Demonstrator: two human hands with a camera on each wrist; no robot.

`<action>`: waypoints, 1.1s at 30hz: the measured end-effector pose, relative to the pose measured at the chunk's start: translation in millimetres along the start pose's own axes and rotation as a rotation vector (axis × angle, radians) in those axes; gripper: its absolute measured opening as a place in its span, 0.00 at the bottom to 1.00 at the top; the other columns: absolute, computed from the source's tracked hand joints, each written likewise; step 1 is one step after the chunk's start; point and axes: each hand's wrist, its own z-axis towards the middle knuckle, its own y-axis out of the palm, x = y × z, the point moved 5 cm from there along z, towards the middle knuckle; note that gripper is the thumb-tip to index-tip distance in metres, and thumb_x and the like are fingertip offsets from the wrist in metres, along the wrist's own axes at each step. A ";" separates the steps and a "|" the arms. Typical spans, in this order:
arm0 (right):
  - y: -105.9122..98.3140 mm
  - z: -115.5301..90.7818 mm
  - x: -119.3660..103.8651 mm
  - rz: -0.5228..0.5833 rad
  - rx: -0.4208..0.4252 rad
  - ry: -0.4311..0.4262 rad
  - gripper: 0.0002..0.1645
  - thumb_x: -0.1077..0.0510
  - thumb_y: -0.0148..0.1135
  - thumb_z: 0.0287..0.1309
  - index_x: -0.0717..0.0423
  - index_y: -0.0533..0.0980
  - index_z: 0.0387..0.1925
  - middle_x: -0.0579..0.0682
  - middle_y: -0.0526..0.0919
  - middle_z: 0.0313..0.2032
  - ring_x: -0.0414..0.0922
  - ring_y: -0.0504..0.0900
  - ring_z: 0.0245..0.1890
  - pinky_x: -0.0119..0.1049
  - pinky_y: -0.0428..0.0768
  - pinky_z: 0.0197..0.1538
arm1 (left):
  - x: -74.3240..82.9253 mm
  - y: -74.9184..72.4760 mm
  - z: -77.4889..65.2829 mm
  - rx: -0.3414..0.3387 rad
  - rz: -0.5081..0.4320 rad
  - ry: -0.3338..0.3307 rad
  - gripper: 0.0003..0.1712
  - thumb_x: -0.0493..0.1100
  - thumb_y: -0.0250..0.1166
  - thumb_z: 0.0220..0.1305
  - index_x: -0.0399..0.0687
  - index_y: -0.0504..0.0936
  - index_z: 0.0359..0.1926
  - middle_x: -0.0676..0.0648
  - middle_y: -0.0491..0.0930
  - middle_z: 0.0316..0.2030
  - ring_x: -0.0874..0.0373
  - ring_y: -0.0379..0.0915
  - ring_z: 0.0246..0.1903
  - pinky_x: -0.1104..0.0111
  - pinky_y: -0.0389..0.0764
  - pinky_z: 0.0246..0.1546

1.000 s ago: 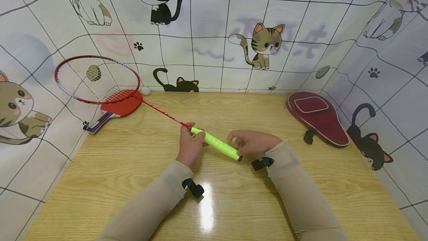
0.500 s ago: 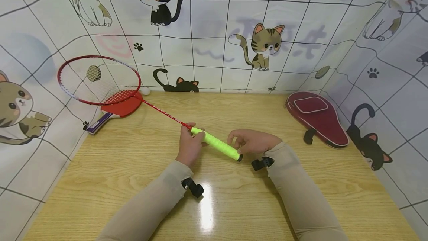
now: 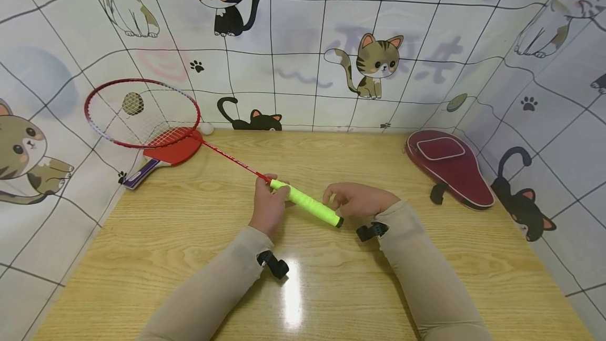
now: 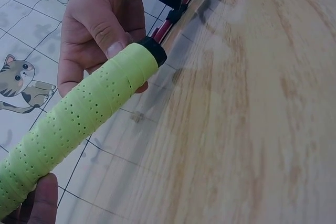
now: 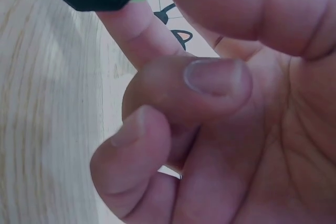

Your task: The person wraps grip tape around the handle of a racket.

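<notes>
A badminton racket (image 3: 233, 160) is held slantwise over the table, its red-framed head tilted up at the left. My left hand (image 3: 269, 207) grips it at the top of the neon yellow-green handle wrap (image 3: 310, 206), where the red shaft begins. At the lower end, my right hand (image 3: 362, 200) pinches the handle between thumb and index finger. The left wrist view shows the right thumb (image 4: 116, 48) against the perforated wrap beside the black butt cap (image 4: 153, 51). In the right wrist view, the other fingers (image 5: 139, 150) are curled below the cap.
A red table tennis paddle (image 3: 177, 150) lies behind the racket head, with a white ball (image 3: 206, 128) near the wall. At the back right lies a dark red paddle case (image 3: 447, 167). Cat-printed wall covering (image 3: 303, 57) encloses the wooden table (image 3: 213, 214) on three sides.
The racket's head has shifted slightly right, and its handle seems to have turned a little. Both hands stay in nearly the same place.
</notes>
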 end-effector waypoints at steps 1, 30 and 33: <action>0.0 -0.1 -0.5 -0.002 0.001 0.001 0.19 0.65 0.59 0.68 0.51 0.75 0.58 0.56 0.84 0.45 0.48 0.80 0.42 0.41 0.77 0.44 | 0.1 0.0 -0.1 0.000 0.000 0.000 0.27 0.30 0.56 0.68 0.39 0.57 0.65 0.28 0.72 0.60 0.46 0.78 0.52 0.61 0.88 0.43; 23.1 -16.5 -26.6 0.081 0.317 -0.028 0.24 0.57 0.71 0.67 0.49 0.71 0.59 0.56 0.87 0.45 0.47 0.81 0.29 0.41 0.80 0.31 | 8.4 12.1 -11.5 -0.037 -0.081 0.011 0.25 0.30 0.56 0.71 0.39 0.58 0.63 0.29 0.71 0.60 0.44 0.77 0.53 0.52 0.88 0.49; 31.0 -22.2 -29.3 0.094 0.449 -0.029 0.25 0.56 0.73 0.66 0.49 0.73 0.60 0.56 0.87 0.46 0.48 0.83 0.32 0.42 0.81 0.35 | 11.4 13.9 -14.3 -0.045 -0.086 0.007 0.25 0.30 0.56 0.72 0.38 0.57 0.64 0.31 0.72 0.60 0.43 0.78 0.54 0.52 0.88 0.49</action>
